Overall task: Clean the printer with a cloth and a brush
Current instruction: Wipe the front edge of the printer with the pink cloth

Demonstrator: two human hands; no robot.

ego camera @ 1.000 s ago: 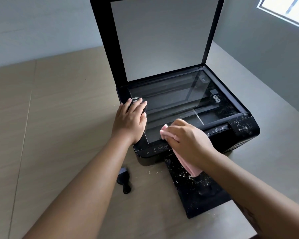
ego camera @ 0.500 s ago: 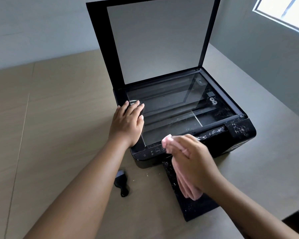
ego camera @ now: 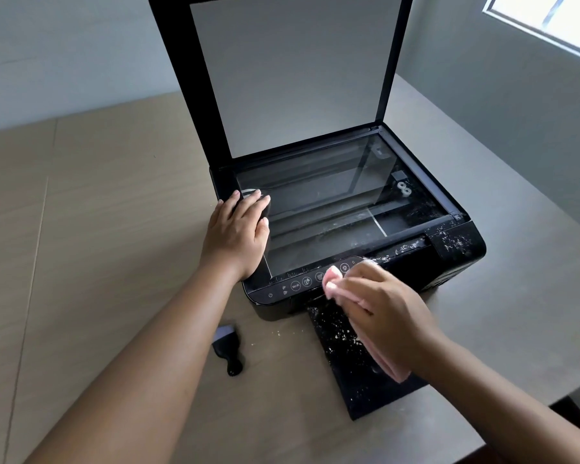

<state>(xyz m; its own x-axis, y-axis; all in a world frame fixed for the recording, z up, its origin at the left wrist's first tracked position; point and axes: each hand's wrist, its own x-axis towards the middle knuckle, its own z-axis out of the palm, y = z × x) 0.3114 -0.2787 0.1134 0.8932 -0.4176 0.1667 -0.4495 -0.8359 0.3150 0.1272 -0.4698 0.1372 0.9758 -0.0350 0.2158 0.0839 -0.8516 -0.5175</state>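
The printer [ego camera: 456, 244] sits on the table [ego camera: 114, 229] with its scanner lid [ego camera: 298, 68] raised close to upright, exposing the scanner glass [ego camera: 332, 202].

Left hand [ego camera: 236, 234]: lies flat on the left edge of the printer's top. The fingers are straight and close together, and the fingertips reach the left margin of the glass.

Right hand [ego camera: 385, 316]: the fingers are curled round the pink cloth [ego camera: 332, 279] and grip it. The bunched end of the cloth projects past the fingertips and touches the right end of the control panel [ego camera: 295, 285], beside the round button icons. The rest of the cloth runs under the palm and hangs out below the wrist, over the output tray [ego camera: 359, 393]. This hand is slightly blurred, so the position of the thumb on the cloth cannot be told.

The brush [ego camera: 230, 349] lies on the table, apart from both hands. It is just in front of the printer's left front corner, left of the tray, between the two forearms. Its bristles point toward the printer.

White specks cover the tray, the front ledge right of the panel, and the printer's right front corner.
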